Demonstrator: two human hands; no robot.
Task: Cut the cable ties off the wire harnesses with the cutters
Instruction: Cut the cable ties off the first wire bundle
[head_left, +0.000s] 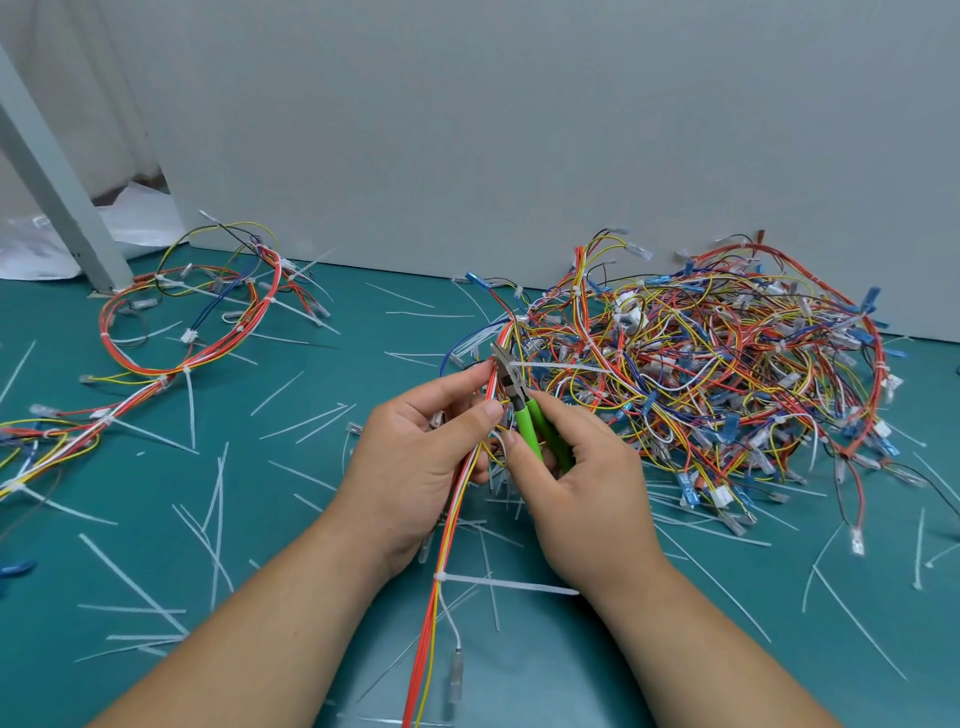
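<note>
Closest up, the lower tie (441, 578) on the harness (434, 649) isn't cut yet, its tail sticking out sideways. Left hand (415, 457) has its fingers wrapped round that red-and-yellow bundle, holding it up. Right hand (582, 483) is curled round the green cutters (535, 431), with the nose right at the upper tie (514, 370) (can't tell if the blades have bitten). Looks like mid-snip to me. Next it needs a clean squeeze without nicking wires. Beyond that, the big tangled pile (727, 374) sits against the wall.

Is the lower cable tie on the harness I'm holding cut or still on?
Still on: the cable tie wraps the harness, tail sticking right.
</note>
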